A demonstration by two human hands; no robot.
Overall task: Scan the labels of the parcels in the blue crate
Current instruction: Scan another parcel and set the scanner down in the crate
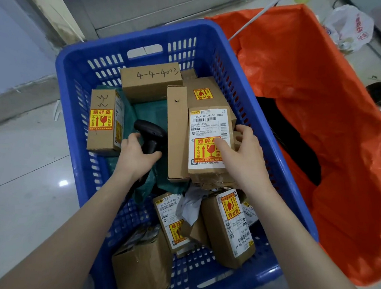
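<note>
A blue plastic crate [83, 55] holds several cardboard parcels, most with white shipping labels and yellow-red fragile stickers. My left hand [137, 154] grips a black handheld scanner [151, 135] inside the crate, its head pointing away from me over a green bag [151, 113]. My right hand [242, 156] holds a labelled parcel [208, 132] at the crate's right side, thumb on its fragile sticker and fingers around its right edge. The white label faces up toward me. A plain narrow box [177, 130] leans against that parcel's left side.
A box marked 4-4-4003 [151, 79] lies at the far end, and another upright box [104, 121] stands at the left wall. More labelled parcels [231, 227] lie near me. An orange bag [321, 107] lined bin stands right of the crate. Tiled floor lies to the left.
</note>
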